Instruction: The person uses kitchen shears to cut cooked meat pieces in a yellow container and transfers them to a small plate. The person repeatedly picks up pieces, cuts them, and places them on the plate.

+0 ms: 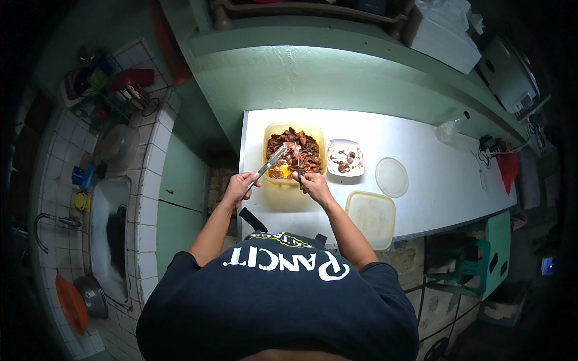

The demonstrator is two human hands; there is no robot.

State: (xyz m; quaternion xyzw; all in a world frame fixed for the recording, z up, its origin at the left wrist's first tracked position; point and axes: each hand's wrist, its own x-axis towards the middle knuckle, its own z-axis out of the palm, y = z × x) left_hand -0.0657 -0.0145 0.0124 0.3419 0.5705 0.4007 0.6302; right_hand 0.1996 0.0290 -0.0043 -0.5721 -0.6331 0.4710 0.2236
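My left hand (pixel 241 188) grips a pair of metal tongs (pixel 267 166), whose tips reach into a square yellowish plastic container (pixel 266 141). Dark reddish-brown pieces of meat (pixel 293 135) fill much of it, with yellow-orange liquid near the front. In my right hand (pixel 314 186) is a slim dark-handled cutting tool (pixel 300 168), its blade end among the meat. Whether it is a knife or scissors, I cannot tell. A reddish piece of meat lies between the two tool tips. Close by on the right stands a floral white dish (pixel 360 169) holding several small meat pieces.
A round translucent lid (pixel 391 177) and a square lid (pixel 370 221) lie right of the dish on the white table (pixel 420 149). A clear bottle (pixel 451 126) is farther back. Leftward is a tiled counter with a sink (pixel 106 252); a green plastic chair (pixel 492 257) stands at right.
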